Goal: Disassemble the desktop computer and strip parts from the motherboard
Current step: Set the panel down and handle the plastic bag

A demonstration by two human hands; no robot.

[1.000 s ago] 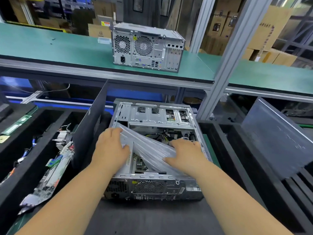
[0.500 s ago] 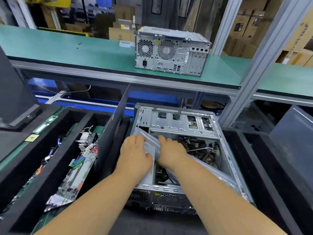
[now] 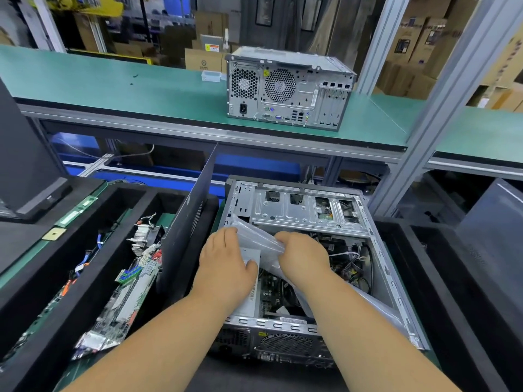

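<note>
One camera only, worn on the person's head, looking forward and down. It sits close over the open case [image 3: 305,250], both forearms reaching in from the bottom edge. Farther up, the wide lens takes in the green counter [image 3: 113,80] and shelving beyond.

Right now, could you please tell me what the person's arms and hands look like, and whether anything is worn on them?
Both forearms are bare as far as the picture shows, with no sleeves in view. The left hand and right hand wear no gloves, and no rings, watch or wristband show.
</note>
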